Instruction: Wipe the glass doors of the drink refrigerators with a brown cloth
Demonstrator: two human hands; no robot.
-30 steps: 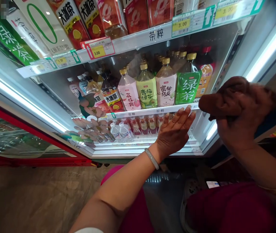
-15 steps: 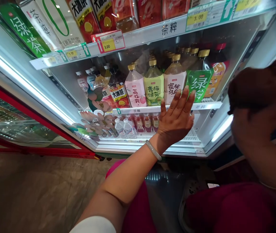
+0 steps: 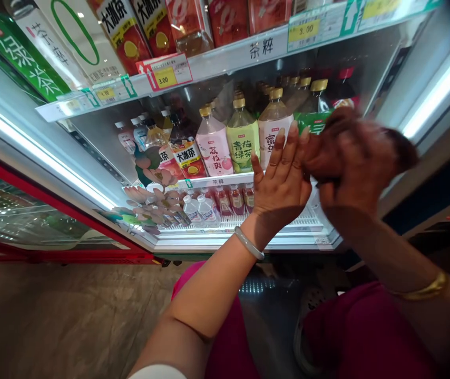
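My left hand (image 3: 280,187) lies with fingers spread and palm forward against what looks like the clear glass front of a drinks fridge. A pale bangle (image 3: 248,242) circles that wrist. To its right, my right hand (image 3: 357,179) is closed on a bunched brown cloth (image 3: 323,155), both smeared by motion. The cloth covers part of a green-labelled bottle (image 3: 306,122) behind it. Beyond my left fingers stand a peach-labelled bottle (image 3: 274,123), a yellow-green bottle (image 3: 244,137) and a pink bottle (image 3: 214,145). A gold bangle (image 3: 426,288) shows on my right wrist.
Flower decals (image 3: 156,187) mark the front at lower left. Large cartons and bottles fill the upper shelf, with price tags (image 3: 165,78) along its edge. Small bottles (image 3: 228,200) stand at the bottom. A red-framed fridge (image 3: 70,223) is at left, above the brown floor (image 3: 51,310).
My right hand has swept left with the brown cloth, from the right side to beside my left hand. The left hand stays flat. The view has shifted slightly.
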